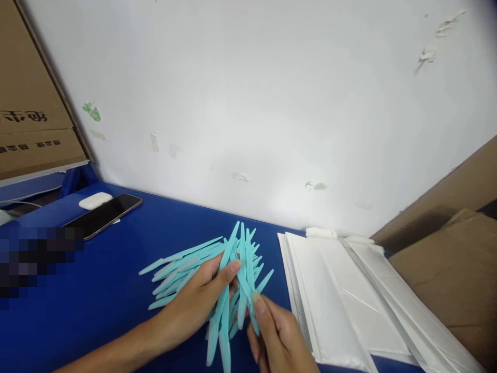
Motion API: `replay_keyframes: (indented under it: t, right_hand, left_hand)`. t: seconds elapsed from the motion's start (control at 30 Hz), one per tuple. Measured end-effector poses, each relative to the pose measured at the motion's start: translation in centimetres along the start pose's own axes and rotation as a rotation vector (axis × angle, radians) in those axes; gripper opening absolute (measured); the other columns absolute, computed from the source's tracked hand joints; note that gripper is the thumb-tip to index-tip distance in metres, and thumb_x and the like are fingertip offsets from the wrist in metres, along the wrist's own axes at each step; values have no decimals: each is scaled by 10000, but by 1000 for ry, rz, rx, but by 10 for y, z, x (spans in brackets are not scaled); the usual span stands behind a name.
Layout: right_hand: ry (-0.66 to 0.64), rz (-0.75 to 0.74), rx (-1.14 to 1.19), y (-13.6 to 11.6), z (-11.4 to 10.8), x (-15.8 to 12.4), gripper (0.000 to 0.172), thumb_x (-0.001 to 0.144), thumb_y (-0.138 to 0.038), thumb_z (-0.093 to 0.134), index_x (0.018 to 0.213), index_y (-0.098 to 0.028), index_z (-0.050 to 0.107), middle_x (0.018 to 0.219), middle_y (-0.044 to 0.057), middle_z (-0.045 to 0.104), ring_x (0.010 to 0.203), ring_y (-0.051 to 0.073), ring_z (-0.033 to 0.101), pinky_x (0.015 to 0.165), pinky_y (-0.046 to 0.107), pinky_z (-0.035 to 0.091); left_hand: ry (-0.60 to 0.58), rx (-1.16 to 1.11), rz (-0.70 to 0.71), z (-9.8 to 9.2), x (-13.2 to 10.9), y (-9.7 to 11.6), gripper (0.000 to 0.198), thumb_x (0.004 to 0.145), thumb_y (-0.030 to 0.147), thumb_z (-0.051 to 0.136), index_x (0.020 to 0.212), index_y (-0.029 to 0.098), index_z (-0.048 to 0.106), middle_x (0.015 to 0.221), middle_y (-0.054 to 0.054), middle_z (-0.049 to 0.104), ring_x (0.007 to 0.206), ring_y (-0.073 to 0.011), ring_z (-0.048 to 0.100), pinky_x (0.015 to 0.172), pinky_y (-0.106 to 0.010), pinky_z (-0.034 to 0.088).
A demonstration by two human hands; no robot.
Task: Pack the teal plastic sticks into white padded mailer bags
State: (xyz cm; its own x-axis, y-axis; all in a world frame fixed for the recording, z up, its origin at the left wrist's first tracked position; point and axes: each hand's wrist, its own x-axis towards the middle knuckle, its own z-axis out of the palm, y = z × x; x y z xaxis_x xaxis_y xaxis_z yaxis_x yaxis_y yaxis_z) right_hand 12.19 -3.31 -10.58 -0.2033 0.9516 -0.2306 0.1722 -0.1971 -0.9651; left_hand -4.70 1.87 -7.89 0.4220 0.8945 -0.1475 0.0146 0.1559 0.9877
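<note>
Turquoise eyebrow razors with pale, clear-looking blade covers are bunched in front of me. My left hand (207, 282) is closed around several of the razors (224, 311), thumb on top, their covered ends pointing down toward me. Between thumb and fingers of my right hand (277, 334), the lower part of another razor (248, 269) is pinched; how many it holds is hidden. Under and behind the left hand lies a loose pile of razors (190, 255), fanned out to the left on the blue table (128, 290).
Stacked white plastic packets (341, 295) lie to the right, beside a brown cardboard box (450, 269). At the left are a dark phone (106, 213) and a white earbud case (95, 200). A printed carton (34, 103) stands far left. A white wall (248, 103) closes off the back.
</note>
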Motion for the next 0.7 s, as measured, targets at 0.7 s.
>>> replay_keyframes:
  t: [0.7]
  right_hand:
    - [162,153,43,1,10,-11,707,846,-870,397,712,-203,586,437,-26,476,382,94,406,430,216,344]
  left_hand:
    - [60,-41,-45,8,0,-2,348,957,546,535,851,218,494,641,65,505,536,-110,479,554,-227,445]
